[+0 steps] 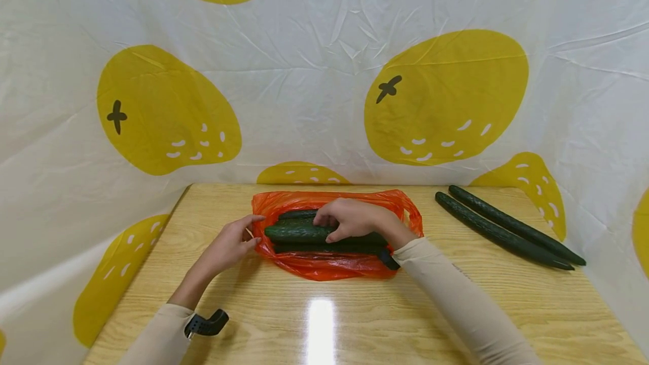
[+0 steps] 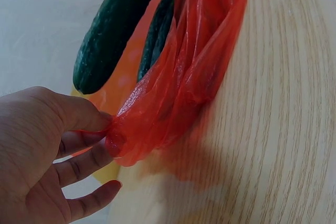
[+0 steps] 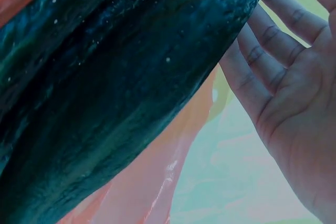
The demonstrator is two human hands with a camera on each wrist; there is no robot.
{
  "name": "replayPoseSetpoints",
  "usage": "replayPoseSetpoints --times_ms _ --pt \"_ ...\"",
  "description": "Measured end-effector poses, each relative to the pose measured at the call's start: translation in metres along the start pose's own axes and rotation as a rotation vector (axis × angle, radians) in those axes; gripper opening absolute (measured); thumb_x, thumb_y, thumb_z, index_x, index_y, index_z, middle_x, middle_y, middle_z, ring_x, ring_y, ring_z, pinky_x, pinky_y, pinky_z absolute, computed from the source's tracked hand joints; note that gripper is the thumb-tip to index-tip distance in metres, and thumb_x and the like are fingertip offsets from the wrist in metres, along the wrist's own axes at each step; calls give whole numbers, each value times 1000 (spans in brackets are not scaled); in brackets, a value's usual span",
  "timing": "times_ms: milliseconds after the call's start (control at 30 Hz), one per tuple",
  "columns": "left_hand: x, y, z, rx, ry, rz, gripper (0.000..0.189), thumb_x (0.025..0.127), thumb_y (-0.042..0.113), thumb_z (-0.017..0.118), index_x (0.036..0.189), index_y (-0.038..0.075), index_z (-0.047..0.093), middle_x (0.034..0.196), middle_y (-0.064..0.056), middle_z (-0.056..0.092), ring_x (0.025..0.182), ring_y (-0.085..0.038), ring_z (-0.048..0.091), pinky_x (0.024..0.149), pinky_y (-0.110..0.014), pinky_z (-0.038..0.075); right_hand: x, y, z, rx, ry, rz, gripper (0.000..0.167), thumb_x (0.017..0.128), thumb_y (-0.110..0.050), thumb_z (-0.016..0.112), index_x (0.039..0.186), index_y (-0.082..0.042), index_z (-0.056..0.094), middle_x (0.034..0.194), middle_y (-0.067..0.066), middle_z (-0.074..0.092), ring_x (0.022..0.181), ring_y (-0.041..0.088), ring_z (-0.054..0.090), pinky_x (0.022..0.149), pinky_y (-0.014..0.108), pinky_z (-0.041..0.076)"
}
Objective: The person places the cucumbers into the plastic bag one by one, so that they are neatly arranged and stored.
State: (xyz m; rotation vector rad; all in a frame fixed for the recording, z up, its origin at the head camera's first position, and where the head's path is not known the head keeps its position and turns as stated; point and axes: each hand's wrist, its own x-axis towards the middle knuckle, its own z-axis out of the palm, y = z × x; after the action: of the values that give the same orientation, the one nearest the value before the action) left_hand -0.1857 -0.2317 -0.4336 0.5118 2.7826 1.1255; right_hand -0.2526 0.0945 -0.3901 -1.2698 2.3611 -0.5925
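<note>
A red plastic bag lies spread at the middle of the table, its mouth facing up around several dark green cucumbers. My right hand reaches over the bag and grips the topmost cucumber, thumb on the near side and fingers on the far side. In the right wrist view, fingers touch the cucumber's side. At the bag's left end, my left hand pinches the plastic edge. The left wrist view shows its thumb and forefinger on the red film, just below the cucumber's tip.
Two long cucumbers, a front one and a back one, lie side by side at the table's right. A white cloth with yellow fruit prints hangs behind and at both sides. Dark bands sit on both wrists.
</note>
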Motion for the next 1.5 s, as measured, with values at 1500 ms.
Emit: replayPoseSetpoints --times_ms 1500 --pt "-3 -2 0 7 14 -11 50 94 -2 67 142 0 53 96 -7 63 73 -20 65 58 -27 53 -18 9 8 -101 7 72 30 93 -32 75 118 -16 70 105 -5 68 95 13 65 85 32 54"
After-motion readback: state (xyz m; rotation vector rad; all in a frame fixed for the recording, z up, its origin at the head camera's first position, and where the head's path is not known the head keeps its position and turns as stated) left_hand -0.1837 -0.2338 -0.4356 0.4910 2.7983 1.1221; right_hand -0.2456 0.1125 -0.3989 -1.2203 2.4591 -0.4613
